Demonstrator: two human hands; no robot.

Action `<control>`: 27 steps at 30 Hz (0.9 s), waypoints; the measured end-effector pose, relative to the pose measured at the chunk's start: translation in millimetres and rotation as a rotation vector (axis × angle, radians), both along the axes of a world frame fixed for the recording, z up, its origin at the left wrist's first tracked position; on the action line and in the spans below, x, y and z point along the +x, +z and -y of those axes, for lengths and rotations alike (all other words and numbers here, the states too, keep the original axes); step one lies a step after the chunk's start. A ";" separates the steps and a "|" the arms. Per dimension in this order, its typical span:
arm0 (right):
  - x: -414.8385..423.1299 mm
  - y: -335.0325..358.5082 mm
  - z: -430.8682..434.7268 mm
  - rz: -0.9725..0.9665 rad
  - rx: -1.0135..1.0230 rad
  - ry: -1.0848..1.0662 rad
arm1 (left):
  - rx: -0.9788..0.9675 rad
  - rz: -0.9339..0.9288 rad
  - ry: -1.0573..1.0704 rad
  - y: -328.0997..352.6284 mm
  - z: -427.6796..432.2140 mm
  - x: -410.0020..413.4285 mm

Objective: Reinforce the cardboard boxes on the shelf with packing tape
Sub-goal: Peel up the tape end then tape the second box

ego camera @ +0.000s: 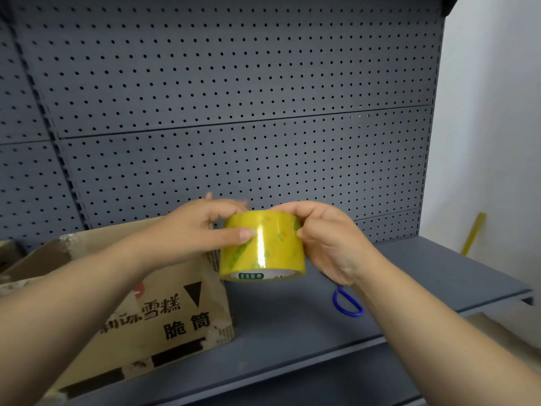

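Cardboard box (175,317) stood at the left of the grey shelf (322,347), printed side facing out. Its surface was scuffed and peeling along the lower edge, which would account for the reinforcement ordered. Whether the top flaps were sealed could not be determined.

The tape roll (263,247), yellow and glossy, was held in the air just right of the box's upper corner, above the shelf, with its core opening facing down. No strip was drawn out.

The left hand (199,227) gripped the roll from the left, its thumb pressed flat on the outer face and its fingers reaching over the top. The right hand (328,238) was curled round the top and right side. In my judgement this two-handed hold served to steady the roll while the thumb felt for the loose end, the first step before any strip could be laid on the box.

The scissors (348,303), of which only a blue handle showed below the right wrist, lay on the shelf near the roll, presumably set within reach for cutting.

Risk noted: on glossy tape the end is hard to find, and a freed strip may fold back onto itself.
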State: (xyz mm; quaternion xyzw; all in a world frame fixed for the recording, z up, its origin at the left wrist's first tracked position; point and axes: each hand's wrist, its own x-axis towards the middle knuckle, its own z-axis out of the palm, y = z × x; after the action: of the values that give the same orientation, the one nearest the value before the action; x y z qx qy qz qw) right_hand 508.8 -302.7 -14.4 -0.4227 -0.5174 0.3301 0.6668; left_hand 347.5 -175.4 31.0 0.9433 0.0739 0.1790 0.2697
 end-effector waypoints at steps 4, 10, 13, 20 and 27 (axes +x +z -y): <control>5.4 4.3 3.3 0.076 0.018 -0.146 | -0.243 0.160 -0.026 -18.0 7.6 6.1; 1.1 12.0 6.3 0.382 -0.051 -0.558 | 0.040 0.318 0.180 -27.4 6.7 10.5; -1.6 17.6 6.2 0.505 -0.090 -0.670 | 0.193 0.324 0.192 -25.8 11.8 10.3; -7.4 23.7 5.0 0.792 -0.142 -0.797 | 0.423 0.332 0.178 -29.3 3.8 11.1; -8.6 17.3 -4.6 0.822 -0.081 -0.862 | 0.380 0.310 0.164 -30.9 0.0 9.8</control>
State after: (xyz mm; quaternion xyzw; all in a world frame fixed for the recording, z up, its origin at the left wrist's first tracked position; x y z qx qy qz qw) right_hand 500.1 -298.2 2.9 -0.7128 -0.5019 -0.1412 0.4691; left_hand 357.3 -175.4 0.1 0.9291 0.0727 0.3535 0.0801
